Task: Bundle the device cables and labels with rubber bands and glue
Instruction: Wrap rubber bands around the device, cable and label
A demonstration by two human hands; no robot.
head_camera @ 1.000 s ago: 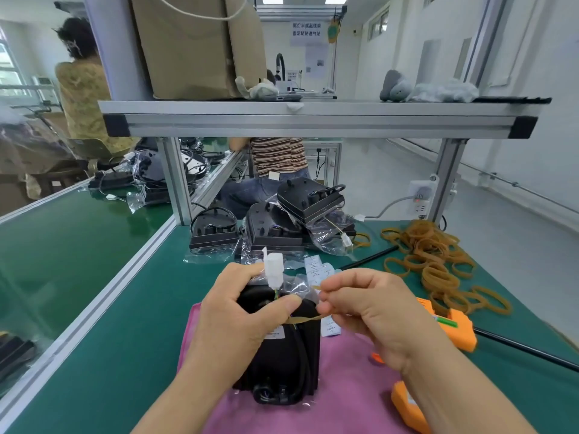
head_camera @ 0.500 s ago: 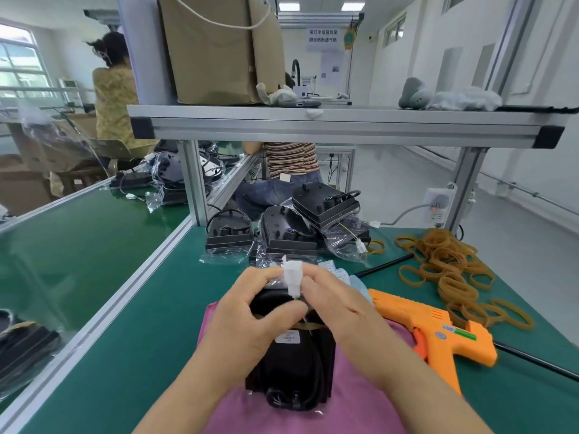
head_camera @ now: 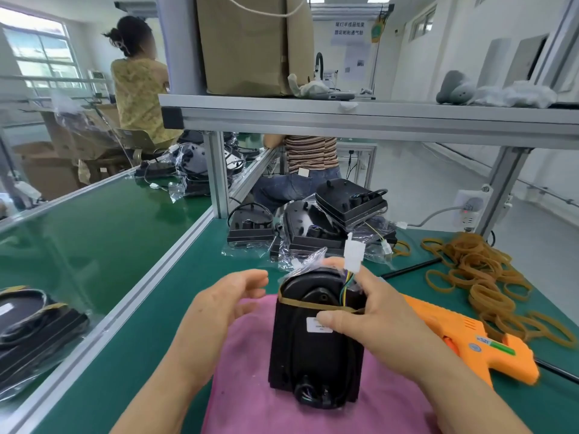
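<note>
— Device (head_camera: 313, 349) on the pink cloth (head_camera: 244, 386), at the tabletop's (head_camera: 156, 324) six o'clock: how will it handle?
— Stiff black shell, probably some heft; judged best held by its flanks, clear of the thin wires (head_camera: 346, 281) and white connector (head_camera: 352, 252) at twelve. Right hand (head_camera: 376, 321) grasps its three o'clock side, thumb on the label (head_camera: 313, 325); left hand (head_camera: 216, 305) released, just beside nine. Rubber band (head_camera: 297, 302) circles the upper body.

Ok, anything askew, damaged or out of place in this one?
Only small things: the rubber band sits slightly slanted across the black device, and the spare rubber bands sprawl in a loose heap on the right. Nothing looks damaged.
</note>
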